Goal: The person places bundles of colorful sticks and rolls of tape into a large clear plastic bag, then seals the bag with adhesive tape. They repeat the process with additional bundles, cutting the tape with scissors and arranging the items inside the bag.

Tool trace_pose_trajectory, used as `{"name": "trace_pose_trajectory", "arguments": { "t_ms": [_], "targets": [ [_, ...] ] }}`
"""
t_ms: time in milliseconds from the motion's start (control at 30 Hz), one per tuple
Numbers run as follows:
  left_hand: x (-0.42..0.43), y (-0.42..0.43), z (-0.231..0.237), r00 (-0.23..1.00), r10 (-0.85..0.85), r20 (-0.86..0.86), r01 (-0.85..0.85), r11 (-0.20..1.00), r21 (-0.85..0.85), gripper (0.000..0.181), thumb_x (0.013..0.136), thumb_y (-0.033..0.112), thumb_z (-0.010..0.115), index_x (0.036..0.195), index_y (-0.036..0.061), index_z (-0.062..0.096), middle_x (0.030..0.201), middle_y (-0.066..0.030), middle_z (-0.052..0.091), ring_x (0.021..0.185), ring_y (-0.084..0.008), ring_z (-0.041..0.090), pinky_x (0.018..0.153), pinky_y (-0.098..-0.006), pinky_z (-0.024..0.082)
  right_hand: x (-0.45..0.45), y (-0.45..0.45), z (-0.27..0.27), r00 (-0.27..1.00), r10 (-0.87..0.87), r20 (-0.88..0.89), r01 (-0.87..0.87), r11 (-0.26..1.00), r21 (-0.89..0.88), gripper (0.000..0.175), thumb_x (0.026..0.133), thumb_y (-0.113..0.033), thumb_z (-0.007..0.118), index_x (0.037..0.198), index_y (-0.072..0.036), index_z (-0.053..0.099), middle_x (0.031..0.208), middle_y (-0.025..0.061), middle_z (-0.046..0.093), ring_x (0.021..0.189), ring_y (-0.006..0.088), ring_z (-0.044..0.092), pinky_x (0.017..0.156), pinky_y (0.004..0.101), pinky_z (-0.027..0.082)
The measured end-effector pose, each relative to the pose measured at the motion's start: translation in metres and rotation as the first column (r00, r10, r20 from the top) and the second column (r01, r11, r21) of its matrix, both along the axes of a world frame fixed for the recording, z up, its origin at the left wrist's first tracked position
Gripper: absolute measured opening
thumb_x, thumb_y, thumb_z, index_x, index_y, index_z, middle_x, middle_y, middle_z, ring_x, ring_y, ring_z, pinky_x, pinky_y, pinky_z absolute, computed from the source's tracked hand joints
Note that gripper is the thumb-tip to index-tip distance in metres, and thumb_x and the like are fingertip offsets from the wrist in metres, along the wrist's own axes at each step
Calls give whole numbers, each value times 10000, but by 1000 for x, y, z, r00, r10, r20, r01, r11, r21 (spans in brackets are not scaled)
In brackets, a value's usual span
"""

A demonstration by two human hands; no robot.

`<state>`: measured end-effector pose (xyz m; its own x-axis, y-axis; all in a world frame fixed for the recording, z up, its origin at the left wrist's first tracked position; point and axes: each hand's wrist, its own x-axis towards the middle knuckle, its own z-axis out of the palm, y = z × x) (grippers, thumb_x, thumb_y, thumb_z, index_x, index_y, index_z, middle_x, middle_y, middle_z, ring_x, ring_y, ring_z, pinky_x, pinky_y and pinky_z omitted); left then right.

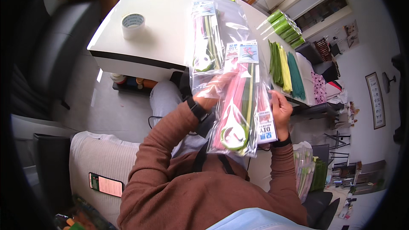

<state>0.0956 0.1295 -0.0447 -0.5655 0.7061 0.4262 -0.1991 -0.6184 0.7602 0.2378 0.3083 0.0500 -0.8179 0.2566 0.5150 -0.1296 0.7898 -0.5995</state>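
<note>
My left hand [212,88], with a dark watch at its wrist, grips a clear plastic kit bag [235,111]; clear film partly covers the fingers. Pink and green pipe-cleaner stems, a printed card at the top and a green-rimmed tape roll [235,137] show inside the bag. On the right, my right hand [281,110] has its thumb and fingers closed at the edge of a second bag [264,115]. That bag lies partly behind the first, its printed card upside down. Another packed kit [207,38] rests on the white table [163,12], beside loose clear film [236,22].
A wide tape roll [132,27] stands on the table's left. Green, yellow and teal stem bundles [284,70] lie right, below green wrapped rolls [286,28]. A phone [105,184] lies on the seat; more filled bags [303,172] stand at lower right.
</note>
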Motion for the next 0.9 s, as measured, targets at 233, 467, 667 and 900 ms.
{"name": "trace_pose_trajectory", "arguments": {
  "t_ms": [233,467,667,900],
  "targets": [
    [-18,62,-34,942,249,226,-121,877,-464,220,832,54,590,1040,-17,581,1005,-131,604,885,-231,583,750,-316,465,53,21,-96,952,299,56,15,140,-990,659,925,-561,322,1333,-48,394,1181,87,548,1054,167,522,916,294,394],
    [-2,89,-29,816,576,59,-366,591,-719,490,779,377,678,887,-93,593,665,-81,571,594,-166,538,525,-328,439,110,-26,-133,964,267,-18,4,-83,-997,733,859,-597,440,1323,-35,363,1269,107,488,1163,258,472,986,466,382],
    [63,75,-20,840,499,213,-299,753,-586,657,852,275,607,1314,-55,275,1160,-180,488,917,-196,549,692,-302,490,66,-25,-122,999,24,43,44,-48,-998,567,922,-512,390,1279,-73,429,1201,58,543,1075,200,543,887,375,461],
    [88,25,6,218,489,-844,-959,267,-93,328,737,211,710,991,35,600,856,-107,591,688,-255,566,599,-348,462,61,-38,-113,977,93,-193,-183,-105,-978,562,923,-476,418,1302,-61,404,1246,63,510,1107,194,515,915,357,427]
  ]
}}
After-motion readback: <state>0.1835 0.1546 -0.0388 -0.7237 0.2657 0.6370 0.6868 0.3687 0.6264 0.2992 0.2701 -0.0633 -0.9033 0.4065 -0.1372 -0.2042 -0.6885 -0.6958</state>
